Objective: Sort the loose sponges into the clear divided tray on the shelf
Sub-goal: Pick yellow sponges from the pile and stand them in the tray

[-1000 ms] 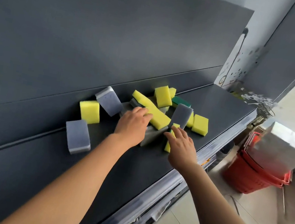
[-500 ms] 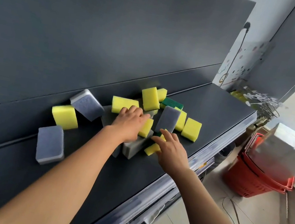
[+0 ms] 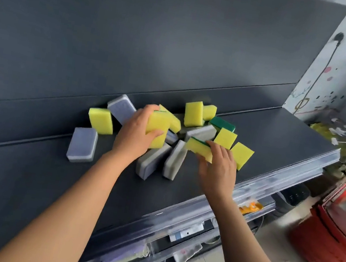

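Note:
Several loose sponges lie in a heap on the dark shelf (image 3: 270,133): yellow ones, grey ones and yellow ones with a green backing. My left hand (image 3: 137,134) grips a yellow sponge (image 3: 156,130) lifted over the heap. My right hand (image 3: 218,166) holds a yellow sponge with a green top (image 3: 198,149) by its near edge. A grey sponge (image 3: 81,147) and a yellow sponge (image 3: 101,120) lie apart at the left. The clear divided tray is not plainly visible.
A dark back panel (image 3: 138,33) rises behind the shelf. A clear plastic strip (image 3: 272,188) runs along the shelf's front edge, with a lower shelf of packets beneath. Stacked red baskets (image 3: 332,240) stand on the tiled floor at the right.
Both hands have closed on sponges and lifted them off the heap. The heap has shifted and two grey sponges now stand on edge in front.

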`<state>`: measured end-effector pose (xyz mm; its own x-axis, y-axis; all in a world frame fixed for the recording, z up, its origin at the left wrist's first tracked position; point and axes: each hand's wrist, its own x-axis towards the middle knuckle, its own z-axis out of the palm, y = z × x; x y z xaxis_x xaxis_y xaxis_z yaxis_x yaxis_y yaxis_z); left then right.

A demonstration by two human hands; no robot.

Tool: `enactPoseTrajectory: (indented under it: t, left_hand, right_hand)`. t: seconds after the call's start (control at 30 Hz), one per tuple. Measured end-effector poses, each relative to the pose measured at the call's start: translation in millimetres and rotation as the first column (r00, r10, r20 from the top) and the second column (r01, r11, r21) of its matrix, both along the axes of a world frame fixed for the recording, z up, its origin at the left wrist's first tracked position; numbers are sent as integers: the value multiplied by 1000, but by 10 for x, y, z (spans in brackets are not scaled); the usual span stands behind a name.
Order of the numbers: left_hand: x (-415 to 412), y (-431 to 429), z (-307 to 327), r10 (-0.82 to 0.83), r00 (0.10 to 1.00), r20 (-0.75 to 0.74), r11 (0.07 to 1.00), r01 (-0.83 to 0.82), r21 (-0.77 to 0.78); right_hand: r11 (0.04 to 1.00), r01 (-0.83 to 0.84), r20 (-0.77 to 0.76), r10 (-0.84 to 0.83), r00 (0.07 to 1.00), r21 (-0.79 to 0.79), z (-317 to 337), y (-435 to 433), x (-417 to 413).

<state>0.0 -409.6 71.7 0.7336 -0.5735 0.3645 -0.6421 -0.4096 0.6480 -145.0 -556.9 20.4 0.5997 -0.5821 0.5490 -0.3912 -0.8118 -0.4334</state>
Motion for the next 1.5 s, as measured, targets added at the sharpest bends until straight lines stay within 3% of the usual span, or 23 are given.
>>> enactPoseTrajectory:
  t: [0.17, 0.3, 0.4, 0.6, 0.97, 1.5]
  left_hand:
    - [-273, 501, -35, 187, 971, -148, 975, -202, -90]
    - [-500, 968, -152, 260, 935, -240, 943, -300, -148]
    - [-644, 1323, -246, 271, 907, -321, 903, -356, -243]
    - [-935, 2051, -409, 365, 831, -419, 823, -499, -272]
    - [-1453, 3716, -483, 570, 704, -423, 681, -693, -235]
    - [-1893, 6121, -515, 724, 584, -366, 545, -810, -215]
  right_hand:
    - [985, -158, 237, 136, 962, 76, 187, 297, 12]
    - [922, -335, 287, 273, 918, 195, 251, 648, 69]
    - [876, -432, 305, 361, 881, 212, 253, 928, 111]
    - [763, -596, 331, 511, 793, 251, 196, 1585, 217]
    - [530, -790, 315, 727, 610, 308, 134, 3307, 262]
    - [318, -898, 300, 863, 407, 303, 75, 5844, 244]
